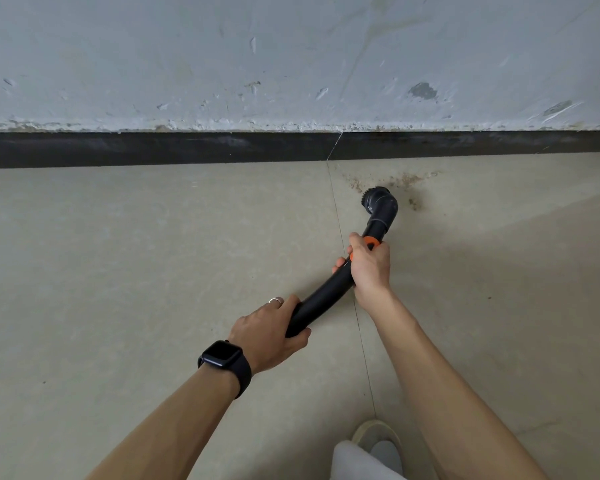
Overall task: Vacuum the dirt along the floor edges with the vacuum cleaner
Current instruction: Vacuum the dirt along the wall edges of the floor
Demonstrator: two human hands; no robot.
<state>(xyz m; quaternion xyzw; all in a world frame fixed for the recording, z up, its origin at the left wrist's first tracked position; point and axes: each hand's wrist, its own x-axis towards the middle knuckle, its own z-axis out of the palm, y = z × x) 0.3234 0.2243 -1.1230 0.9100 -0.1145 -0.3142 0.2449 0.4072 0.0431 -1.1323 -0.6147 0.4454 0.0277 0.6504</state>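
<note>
Both hands hold the vacuum cleaner's black tube [321, 299]: left hand [271, 332] wraps the near end, right hand [369, 263] grips by the orange collar. The brush head [378, 199] sits in the dirt [400, 181] just off the baseboard [153, 148]. Risk: sweeping too fast scatters grit, or the head misses the floor's edge.

head cam | looks forward and down | floor [153, 254] near | wall [291, 57] ahead
</note>
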